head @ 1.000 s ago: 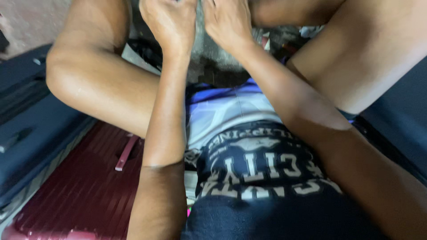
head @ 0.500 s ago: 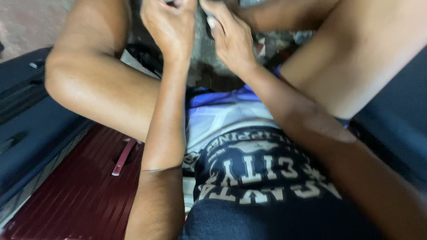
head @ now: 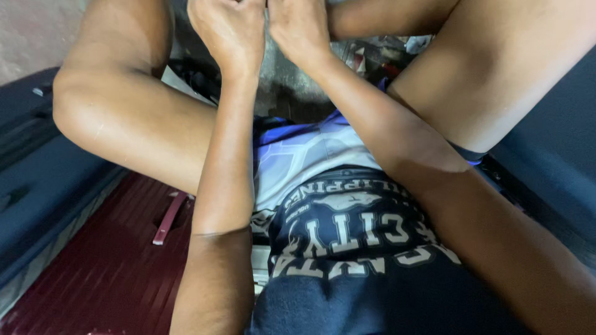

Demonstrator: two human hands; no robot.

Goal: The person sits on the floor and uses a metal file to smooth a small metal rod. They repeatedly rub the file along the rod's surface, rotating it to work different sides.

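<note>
Together, left hand (head: 226, 31) meets right hand (head: 301, 25).

A ribbed maroon hard-shell suitcase (head: 105, 273) with a pink handle (head: 169, 218) lies at lower left, touching a dark blue hard-shell suitcase (head: 43, 186) further left, while a patch of pale concrete floor (head: 37, 31) shows at upper left.

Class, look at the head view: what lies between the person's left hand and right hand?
Nothing shows: the left hand and right hand meet, touching, at the head view's top edge.
</note>
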